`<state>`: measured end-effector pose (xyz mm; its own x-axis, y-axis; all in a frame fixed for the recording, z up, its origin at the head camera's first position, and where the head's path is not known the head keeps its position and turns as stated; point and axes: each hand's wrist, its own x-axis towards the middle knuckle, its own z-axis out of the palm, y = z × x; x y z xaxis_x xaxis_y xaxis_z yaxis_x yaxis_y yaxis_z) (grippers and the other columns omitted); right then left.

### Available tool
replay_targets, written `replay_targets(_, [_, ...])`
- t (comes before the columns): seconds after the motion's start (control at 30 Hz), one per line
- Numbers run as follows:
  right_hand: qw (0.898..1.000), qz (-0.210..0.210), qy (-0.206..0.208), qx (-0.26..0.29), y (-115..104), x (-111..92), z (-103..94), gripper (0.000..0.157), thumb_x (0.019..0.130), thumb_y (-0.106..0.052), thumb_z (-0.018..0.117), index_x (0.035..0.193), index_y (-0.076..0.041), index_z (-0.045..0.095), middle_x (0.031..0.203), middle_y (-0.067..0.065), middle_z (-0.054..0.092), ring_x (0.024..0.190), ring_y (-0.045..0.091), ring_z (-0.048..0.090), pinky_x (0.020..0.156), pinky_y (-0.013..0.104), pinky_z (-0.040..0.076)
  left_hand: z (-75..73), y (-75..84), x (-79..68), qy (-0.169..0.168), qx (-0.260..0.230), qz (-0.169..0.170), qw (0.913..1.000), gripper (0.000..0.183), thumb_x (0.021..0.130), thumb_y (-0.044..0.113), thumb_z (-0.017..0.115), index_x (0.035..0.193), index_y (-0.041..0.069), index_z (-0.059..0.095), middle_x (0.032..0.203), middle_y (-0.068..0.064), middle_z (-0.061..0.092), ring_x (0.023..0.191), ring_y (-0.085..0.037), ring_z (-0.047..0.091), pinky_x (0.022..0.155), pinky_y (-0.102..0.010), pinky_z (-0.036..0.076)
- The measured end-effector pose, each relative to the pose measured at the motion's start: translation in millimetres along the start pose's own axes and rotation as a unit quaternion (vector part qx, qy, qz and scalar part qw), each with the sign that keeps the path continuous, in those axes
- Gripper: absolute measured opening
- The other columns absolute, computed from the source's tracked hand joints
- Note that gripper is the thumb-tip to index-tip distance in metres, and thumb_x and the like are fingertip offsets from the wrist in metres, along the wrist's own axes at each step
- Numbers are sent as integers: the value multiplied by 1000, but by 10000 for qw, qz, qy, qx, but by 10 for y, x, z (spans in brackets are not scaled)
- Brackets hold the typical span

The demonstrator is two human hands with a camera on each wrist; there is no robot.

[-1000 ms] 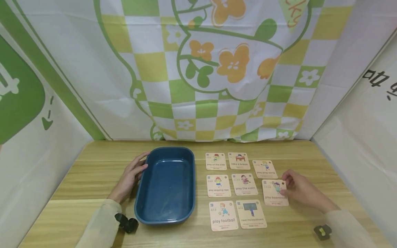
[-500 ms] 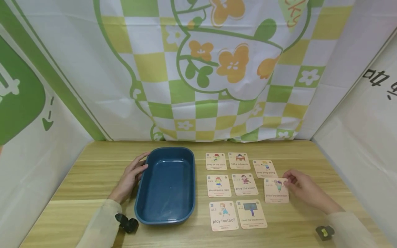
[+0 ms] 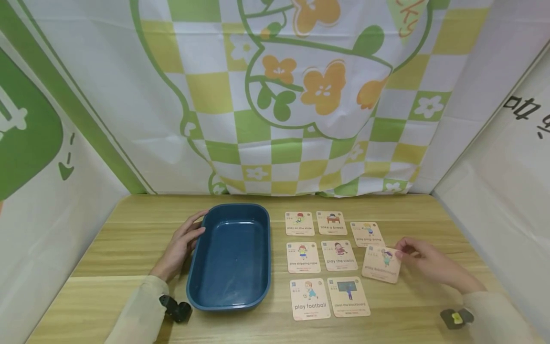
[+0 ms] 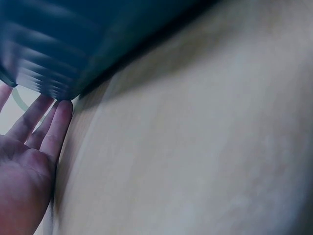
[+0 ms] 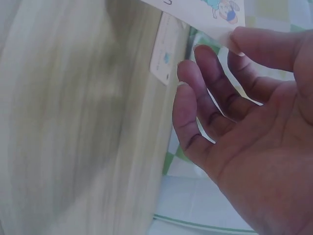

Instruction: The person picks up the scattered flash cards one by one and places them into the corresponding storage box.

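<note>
My right hand [image 3: 429,263] pinches the corner of the "play badminton" card [image 3: 381,264] between thumb and index finger. In the right wrist view this card [image 5: 208,14] is tilted and raised off the table, while the other fingers curve loosely. The "play ping-pong" card [image 3: 366,234] lies just behind it. My left hand [image 3: 180,248] rests against the left side of the blue plastic basin [image 3: 267,258]. Seen from the left wrist, its fingers [image 4: 58,127] are extended and touch the basin's outer wall [image 4: 73,39]. Nothing lies inside the basin.
Left of the held card, several picture cards lie face up in rows, among them "play the violin" [image 3: 339,256], "clean the blackboard" [image 3: 349,297] and "play football" [image 3: 309,300]. The wooden table [image 3: 103,258] ends at a patterned cloth [image 3: 296,157] behind, with white walls at both sides.
The "play badminton" card has lifted off the table and tilted in my right hand, which has shifted slightly right. The left hand and basin keep their places.
</note>
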<state>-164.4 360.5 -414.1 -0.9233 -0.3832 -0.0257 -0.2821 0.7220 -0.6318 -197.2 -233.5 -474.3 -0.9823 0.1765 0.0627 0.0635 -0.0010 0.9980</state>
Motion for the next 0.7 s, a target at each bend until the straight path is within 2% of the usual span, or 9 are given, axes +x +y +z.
replay_targets(0.27, [9993,-29,322,197,-133,51,-25,9,103,-11,58,105,-3,63,100,4,63,93,7,57,77,26,51,-14,-16,6,10,97,-33,9999,52,110,24,46,157,6,34,147,-25,42,118,-12,58,92,-23,51])
replay_targets(0.7, [9942,-368,933,392,-541,193,12,6,103,-6,58,104,-2,62,100,6,63,89,9,57,73,26,52,-15,-15,8,-1,112,-12,9999,51,110,22,45,157,5,34,148,-28,40,116,-13,59,90,-23,51])
